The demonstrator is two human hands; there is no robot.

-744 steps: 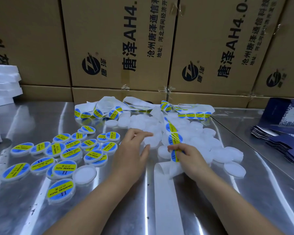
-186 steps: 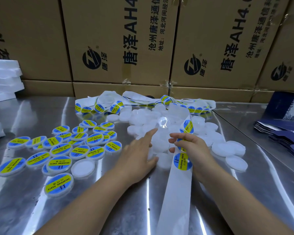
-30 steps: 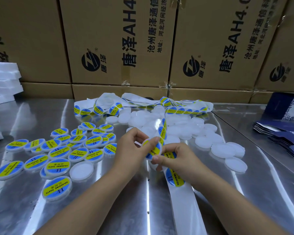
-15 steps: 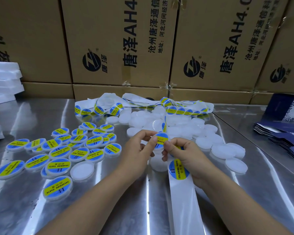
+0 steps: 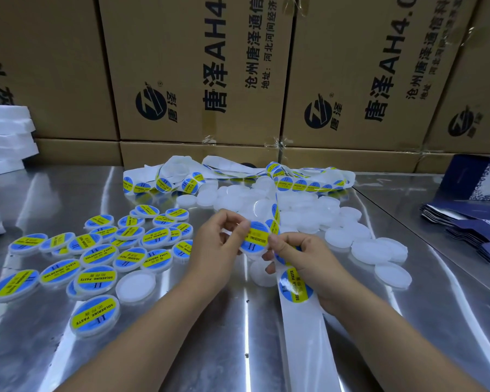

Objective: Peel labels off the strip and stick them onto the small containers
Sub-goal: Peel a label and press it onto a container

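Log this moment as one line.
step: sticking label | left hand: grips container | right hand: thumb on label, holds strip

Label strip (image 5: 306,349) runs off the bottom edge.
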